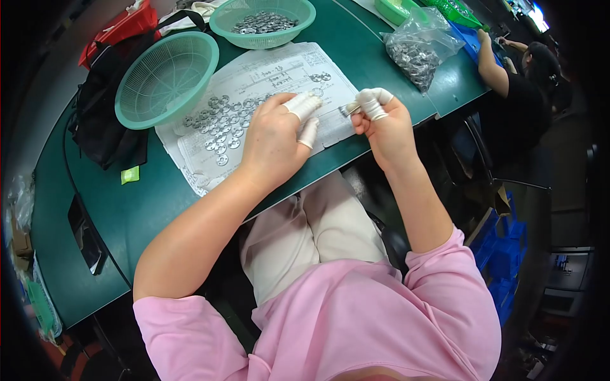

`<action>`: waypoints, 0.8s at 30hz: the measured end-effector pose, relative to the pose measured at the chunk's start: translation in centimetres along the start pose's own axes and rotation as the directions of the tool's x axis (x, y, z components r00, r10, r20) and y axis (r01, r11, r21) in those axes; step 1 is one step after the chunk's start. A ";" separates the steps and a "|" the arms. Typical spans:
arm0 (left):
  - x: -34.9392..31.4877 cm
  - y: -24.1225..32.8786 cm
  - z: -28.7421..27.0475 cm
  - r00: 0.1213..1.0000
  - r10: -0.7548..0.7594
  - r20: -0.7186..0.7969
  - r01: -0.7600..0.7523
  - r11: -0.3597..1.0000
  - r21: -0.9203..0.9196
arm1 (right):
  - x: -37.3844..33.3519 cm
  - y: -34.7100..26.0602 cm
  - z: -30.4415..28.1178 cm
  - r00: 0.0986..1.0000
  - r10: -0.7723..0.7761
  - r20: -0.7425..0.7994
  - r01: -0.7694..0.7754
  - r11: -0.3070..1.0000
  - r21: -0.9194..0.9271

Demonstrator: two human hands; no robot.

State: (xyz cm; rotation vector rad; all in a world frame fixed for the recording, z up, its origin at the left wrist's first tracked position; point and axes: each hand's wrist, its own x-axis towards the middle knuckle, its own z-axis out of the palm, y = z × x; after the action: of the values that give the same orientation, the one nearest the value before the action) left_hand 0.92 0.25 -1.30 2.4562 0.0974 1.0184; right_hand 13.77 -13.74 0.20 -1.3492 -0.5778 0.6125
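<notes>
Ok so, quite a bit is packed around the work here. 2 mint-green mesh baskets are set near the paper [330, 131]: the left basket [151, 119] overlaps its edge, and the back basket [267, 42] is loaded with metal pieces. A black bag [105, 127] is bunched up behind the left basket, with a red crate [121, 28] past it. A clear plastic bag [416, 60] stuffed with metal parts is parked off to the right, near a blue tray [469, 41].

The metal discs [222, 124] are spread over the paper's left half, and part of that spread is blocked from view by the left hand [279, 130]. Its grip is loosely open, thumb apart from the fingers; what's under the palm can't be told. In the right hand [375, 111], the grip is pinched closed on a small brush-like piece [349, 109], held over the paper's right edge. White finger covers are worn on both.

The surface [171, 209] is dark green, with a yellow-green packet [129, 175] and a black phone [86, 235] left on it. Blue crates [505, 260] are stacked low on the right, and a co-worker in black [518, 120] can be seen beyond.
</notes>
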 end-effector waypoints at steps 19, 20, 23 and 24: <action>0.1 -0.4 -0.1 0.998 -0.051 0.024 0.051 0.999 -0.002 | -2.3 0.1 1.2 0.909 0.307 0.282 -0.355 0.218 0.909; 0.1 -0.4 -0.1 0.999 -0.046 0.022 0.046 0.999 -0.004 | -2.4 0.1 1.3 0.908 0.310 0.283 -0.356 0.210 0.911; -0.1 -0.5 0.0 0.998 -0.052 0.021 0.052 0.999 -0.010 | -2.5 0.2 1.5 0.905 0.316 0.284 -0.355 0.193 0.915; -0.1 -0.5 0.0 0.998 -0.052 0.019 0.053 0.999 -0.013 | -2.5 0.2 1.5 0.903 0.323 0.282 -0.355 0.194 0.915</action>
State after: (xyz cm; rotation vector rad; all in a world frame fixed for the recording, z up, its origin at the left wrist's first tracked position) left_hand 0.91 0.66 -1.56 2.4368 0.1476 0.9706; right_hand 10.97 -14.40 0.15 -0.2201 0.1841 1.1182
